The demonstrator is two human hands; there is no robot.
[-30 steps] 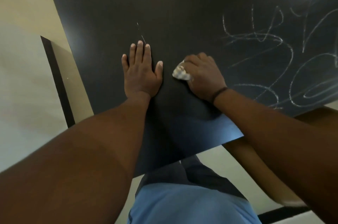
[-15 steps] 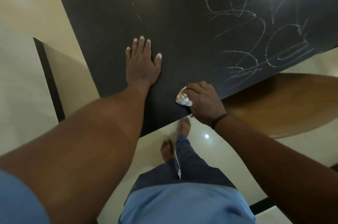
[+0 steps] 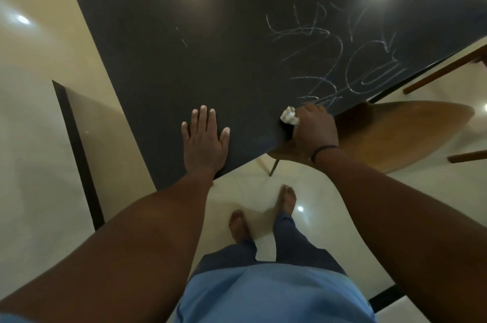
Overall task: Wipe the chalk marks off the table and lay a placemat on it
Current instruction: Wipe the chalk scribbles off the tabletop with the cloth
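Head view, looking down: black table (image 3: 237, 64) tilted across the frame, near corner pointing toward the bare feet (image 3: 263, 209) on the pale glossy floor (image 3: 39, 138). Left hand (image 3: 204, 142) flat on the tabletop near that edge, palm down, fingers straight and slightly spread, holding nothing. Right hand (image 3: 313, 133) at the table's near right edge, fingers curled tight around a crumpled whitish cloth (image 3: 289, 117), with only a small wad showing past the knuckles; dark band (image 3: 324, 151) round that wrist. Cloth pressed against the tabletop, just at the lower end of the chalk marks (image 3: 342, 59). Chalk marks as white loops and scribbles covering the right part of the table, from the cloth up toward the far side; one short faint stroke (image 3: 183, 42) alone, well apart to the left. Wooden chair seat (image 3: 395, 133) just beside and partly under the table edge, behind the right hand. Blue shirt (image 3: 263, 293) and dark trousers (image 3: 287, 230) at the bottom of the frame. Dark strip (image 3: 76, 154) on the floor to the left.
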